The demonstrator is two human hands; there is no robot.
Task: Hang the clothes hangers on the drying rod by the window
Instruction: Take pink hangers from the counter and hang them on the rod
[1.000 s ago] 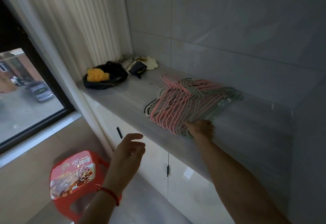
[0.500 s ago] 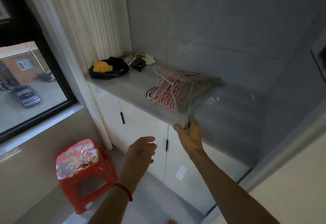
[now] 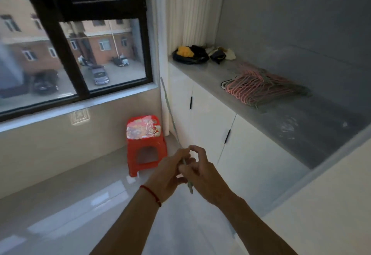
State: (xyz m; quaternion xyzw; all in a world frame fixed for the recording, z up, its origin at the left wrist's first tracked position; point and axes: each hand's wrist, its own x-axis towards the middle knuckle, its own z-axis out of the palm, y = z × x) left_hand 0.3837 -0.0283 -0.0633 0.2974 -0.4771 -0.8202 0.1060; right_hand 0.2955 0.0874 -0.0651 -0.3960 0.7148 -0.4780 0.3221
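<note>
Item: one thin grey-green plastic hanger (image 3: 174, 126), seen edge-on, pinched by both my hands (image 3: 185, 171) right of the red plastic stool (image 3: 146, 144). Risk: thin pinch slipping, hanger dropping.

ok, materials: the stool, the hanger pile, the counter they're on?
Stool: looks like moulded plastic, glossy red, with a printed picture on the seat. Hangers: thin pink and grey-green frames, probably coated wire or plastic; too blurred to tell which. Counter: pale grey matte slab with faint streaks, stone or laminate, unclear.
</note>
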